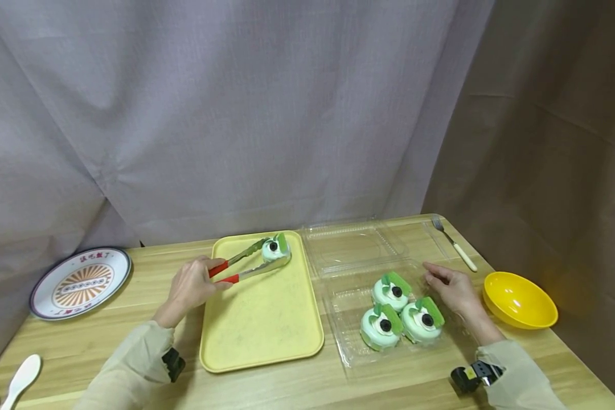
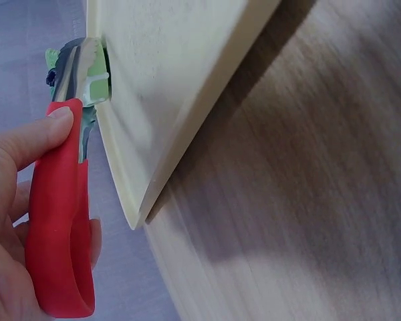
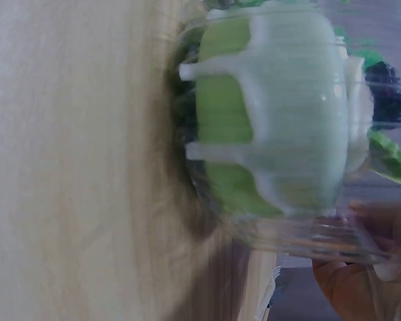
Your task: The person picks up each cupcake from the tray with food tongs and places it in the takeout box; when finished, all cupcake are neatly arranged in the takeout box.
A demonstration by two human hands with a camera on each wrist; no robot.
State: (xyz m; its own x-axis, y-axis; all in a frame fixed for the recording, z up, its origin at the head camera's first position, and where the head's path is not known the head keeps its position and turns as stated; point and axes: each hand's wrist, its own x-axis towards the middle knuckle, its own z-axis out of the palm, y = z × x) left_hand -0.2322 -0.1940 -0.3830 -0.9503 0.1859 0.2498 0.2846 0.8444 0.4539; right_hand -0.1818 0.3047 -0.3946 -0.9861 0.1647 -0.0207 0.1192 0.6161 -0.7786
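Note:
My left hand point(image 1: 191, 283) holds red-handled tongs point(image 2: 55, 180), the thumb lying along one handle in the left wrist view. The metal arms stand on both sides of a small green cake point(image 1: 275, 250) with a dark round topping. That cake is at the far right corner of a yellow tray point(image 1: 261, 327); whether it touches the tray I cannot tell. On the right, my right hand point(image 1: 456, 291) pinches the side of a clear plastic box point(image 1: 340, 340). Inside the box sit three similar cakes point(image 3: 281, 114). Its clear lid point(image 1: 348, 242) lies folded back behind.
A patterned plate point(image 1: 84, 283) lies far left, with white spoons point(image 1: 24, 373) at the near left edge. Right of the box are a fork point(image 1: 456, 245) with a pale handle and a yellow bowl point(image 1: 520, 302). Grey curtain point(image 1: 236, 114) hangs behind the table.

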